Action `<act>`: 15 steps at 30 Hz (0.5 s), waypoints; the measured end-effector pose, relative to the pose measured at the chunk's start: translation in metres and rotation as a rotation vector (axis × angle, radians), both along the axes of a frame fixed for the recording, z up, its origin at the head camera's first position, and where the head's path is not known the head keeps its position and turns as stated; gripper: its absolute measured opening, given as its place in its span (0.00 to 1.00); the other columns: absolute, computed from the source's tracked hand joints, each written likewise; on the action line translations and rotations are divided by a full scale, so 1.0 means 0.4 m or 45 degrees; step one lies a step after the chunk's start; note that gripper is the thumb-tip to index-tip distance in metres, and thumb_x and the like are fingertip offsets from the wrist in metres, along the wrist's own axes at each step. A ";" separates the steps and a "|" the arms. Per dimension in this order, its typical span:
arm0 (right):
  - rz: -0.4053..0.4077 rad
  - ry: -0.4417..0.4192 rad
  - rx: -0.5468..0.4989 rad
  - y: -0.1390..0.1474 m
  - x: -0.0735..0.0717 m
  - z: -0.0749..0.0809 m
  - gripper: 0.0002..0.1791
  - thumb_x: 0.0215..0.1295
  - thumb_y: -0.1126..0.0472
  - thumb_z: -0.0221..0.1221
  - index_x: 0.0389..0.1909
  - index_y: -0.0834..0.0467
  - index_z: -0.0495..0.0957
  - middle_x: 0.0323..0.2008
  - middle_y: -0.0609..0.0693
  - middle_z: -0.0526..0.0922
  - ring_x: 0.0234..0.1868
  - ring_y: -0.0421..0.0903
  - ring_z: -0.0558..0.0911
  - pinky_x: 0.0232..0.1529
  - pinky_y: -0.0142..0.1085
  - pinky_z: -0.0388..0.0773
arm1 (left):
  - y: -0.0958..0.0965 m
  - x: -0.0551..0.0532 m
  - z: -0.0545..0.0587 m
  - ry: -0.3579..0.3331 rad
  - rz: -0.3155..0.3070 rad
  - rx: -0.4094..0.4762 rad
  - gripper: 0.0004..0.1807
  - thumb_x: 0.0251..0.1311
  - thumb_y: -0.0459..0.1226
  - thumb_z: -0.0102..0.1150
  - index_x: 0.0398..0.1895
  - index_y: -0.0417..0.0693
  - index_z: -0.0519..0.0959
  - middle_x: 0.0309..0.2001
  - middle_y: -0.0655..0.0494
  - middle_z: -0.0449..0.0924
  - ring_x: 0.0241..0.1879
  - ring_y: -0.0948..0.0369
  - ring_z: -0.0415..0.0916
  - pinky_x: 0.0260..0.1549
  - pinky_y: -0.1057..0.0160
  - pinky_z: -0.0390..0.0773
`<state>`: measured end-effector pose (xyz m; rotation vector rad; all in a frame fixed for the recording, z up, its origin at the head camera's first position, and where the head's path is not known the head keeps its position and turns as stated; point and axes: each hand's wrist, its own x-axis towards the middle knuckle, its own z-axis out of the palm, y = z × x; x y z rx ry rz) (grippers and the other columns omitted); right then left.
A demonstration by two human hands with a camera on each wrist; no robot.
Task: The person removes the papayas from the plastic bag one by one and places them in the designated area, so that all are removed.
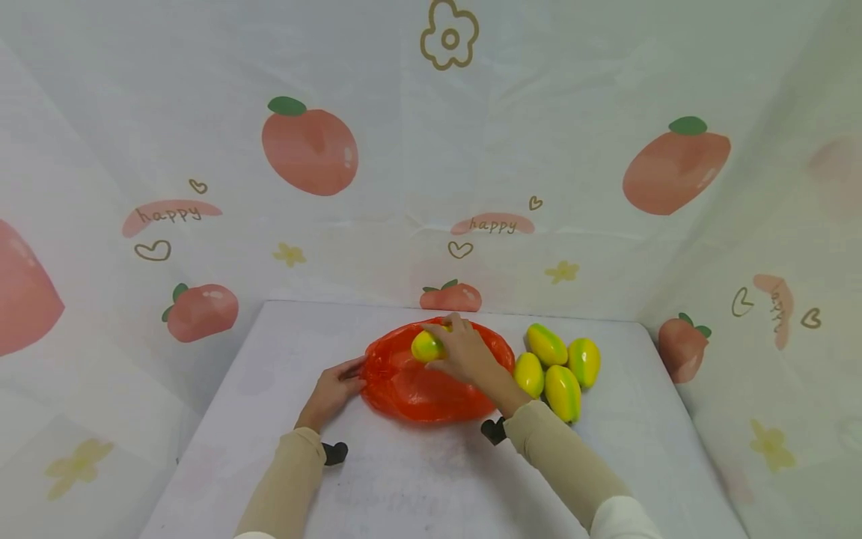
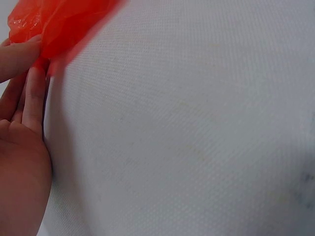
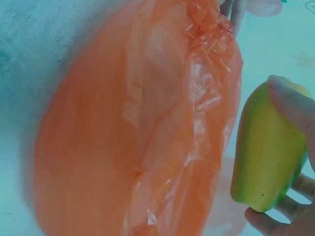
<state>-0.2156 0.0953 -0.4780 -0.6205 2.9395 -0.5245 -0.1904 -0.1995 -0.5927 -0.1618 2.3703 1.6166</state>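
Observation:
A red plastic bag lies spread on the white table with its mouth gaping upward. My left hand pinches the bag's left edge; in the left wrist view the thumb lies over the crinkled film and the fingers are under it. Above the bag's opening, my right hand grips a yellow-green oval fruit. The right wrist view shows this smooth fruit lengthwise between thumb and fingers, beside the bag.
Several more yellow-green fruits sit in a cluster to the right of the bag, close to my right forearm. Printed cloth walls enclose the white table at the back and both sides.

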 end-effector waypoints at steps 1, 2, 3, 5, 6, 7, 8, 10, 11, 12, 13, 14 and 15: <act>-0.007 0.007 -0.007 0.005 0.003 0.002 0.44 0.58 0.42 0.71 0.76 0.36 0.64 0.68 0.52 0.66 0.66 0.52 0.70 0.61 0.46 0.83 | 0.001 -0.001 0.001 -0.001 0.001 0.002 0.28 0.70 0.35 0.58 0.73 0.60 0.72 0.68 0.50 0.77 0.68 0.50 0.75 0.67 0.49 0.77; -0.011 0.016 -0.013 0.010 0.005 0.004 0.44 0.58 0.42 0.72 0.76 0.37 0.64 0.68 0.53 0.66 0.66 0.52 0.70 0.61 0.47 0.83 | 0.002 -0.001 0.002 -0.006 0.004 0.006 0.28 0.70 0.35 0.58 0.73 0.60 0.72 0.68 0.51 0.77 0.67 0.50 0.75 0.67 0.49 0.77; -0.016 0.025 -0.023 0.015 0.008 0.006 0.45 0.58 0.43 0.72 0.75 0.38 0.65 0.67 0.53 0.67 0.66 0.53 0.71 0.61 0.47 0.83 | 0.003 -0.002 0.002 -0.006 0.005 0.006 0.28 0.69 0.35 0.58 0.73 0.60 0.72 0.68 0.50 0.77 0.67 0.50 0.75 0.67 0.50 0.78; -0.020 0.053 -0.025 0.025 0.012 0.006 0.44 0.57 0.43 0.72 0.75 0.39 0.65 0.67 0.53 0.68 0.65 0.53 0.71 0.60 0.47 0.83 | 0.004 -0.001 0.005 -0.004 0.004 0.004 0.28 0.69 0.35 0.58 0.72 0.59 0.72 0.68 0.50 0.77 0.67 0.49 0.75 0.66 0.50 0.78; -0.022 0.063 -0.029 0.030 0.015 0.006 0.44 0.57 0.43 0.72 0.75 0.39 0.65 0.67 0.53 0.68 0.65 0.53 0.72 0.60 0.47 0.83 | 0.004 -0.001 0.006 -0.003 0.002 0.003 0.28 0.69 0.35 0.58 0.72 0.59 0.72 0.68 0.50 0.77 0.67 0.49 0.75 0.66 0.50 0.78; -0.023 0.071 -0.026 0.035 0.018 0.006 0.44 0.57 0.43 0.72 0.74 0.38 0.66 0.66 0.53 0.68 0.65 0.52 0.72 0.60 0.47 0.83 | 0.005 0.000 0.008 -0.002 -0.002 0.000 0.28 0.69 0.34 0.58 0.73 0.59 0.72 0.68 0.49 0.77 0.67 0.49 0.75 0.66 0.50 0.78; -0.023 0.077 -0.020 0.040 0.020 0.005 0.43 0.57 0.42 0.72 0.74 0.38 0.66 0.66 0.53 0.68 0.65 0.52 0.72 0.60 0.47 0.83 | 0.006 0.000 0.010 -0.010 0.002 0.004 0.28 0.69 0.35 0.58 0.73 0.59 0.72 0.68 0.50 0.77 0.68 0.50 0.75 0.67 0.50 0.77; -0.023 0.081 -0.017 0.049 0.025 0.002 0.42 0.57 0.42 0.72 0.73 0.38 0.68 0.66 0.52 0.69 0.65 0.52 0.72 0.60 0.46 0.83 | 0.005 0.002 0.013 -0.010 -0.008 0.000 0.29 0.70 0.35 0.58 0.73 0.59 0.71 0.69 0.49 0.76 0.68 0.49 0.74 0.67 0.49 0.77; -0.020 0.079 -0.020 0.053 0.028 0.002 0.41 0.57 0.42 0.72 0.73 0.38 0.68 0.66 0.53 0.69 0.66 0.52 0.72 0.60 0.47 0.83 | 0.006 0.003 0.015 -0.013 -0.009 0.000 0.29 0.70 0.35 0.57 0.73 0.59 0.71 0.69 0.49 0.76 0.69 0.49 0.74 0.67 0.49 0.77; -0.021 0.074 -0.026 0.057 0.031 0.002 0.41 0.57 0.43 0.72 0.72 0.38 0.69 0.67 0.53 0.69 0.66 0.53 0.71 0.60 0.48 0.83 | 0.006 0.003 0.016 -0.020 -0.004 0.002 0.29 0.70 0.35 0.58 0.73 0.60 0.71 0.69 0.50 0.76 0.69 0.49 0.73 0.68 0.49 0.76; -0.020 0.074 -0.028 0.062 0.034 0.002 0.41 0.58 0.43 0.72 0.72 0.39 0.69 0.68 0.54 0.69 0.67 0.53 0.71 0.61 0.49 0.83 | 0.006 0.004 0.018 -0.023 -0.004 0.003 0.29 0.70 0.35 0.58 0.73 0.60 0.71 0.69 0.50 0.76 0.69 0.49 0.73 0.68 0.49 0.76; -0.021 0.075 -0.028 0.067 0.037 0.002 0.40 0.58 0.43 0.72 0.72 0.39 0.69 0.68 0.54 0.70 0.67 0.54 0.71 0.62 0.50 0.82 | 0.006 0.004 0.018 -0.021 -0.005 0.003 0.29 0.70 0.35 0.58 0.73 0.60 0.71 0.69 0.50 0.76 0.69 0.49 0.73 0.68 0.48 0.76; -0.025 0.074 -0.029 0.072 0.040 0.003 0.40 0.58 0.43 0.72 0.72 0.40 0.69 0.69 0.54 0.70 0.68 0.55 0.71 0.62 0.50 0.81 | 0.006 0.004 0.019 -0.018 -0.007 -0.002 0.29 0.70 0.35 0.58 0.73 0.59 0.71 0.69 0.49 0.76 0.69 0.49 0.73 0.68 0.47 0.75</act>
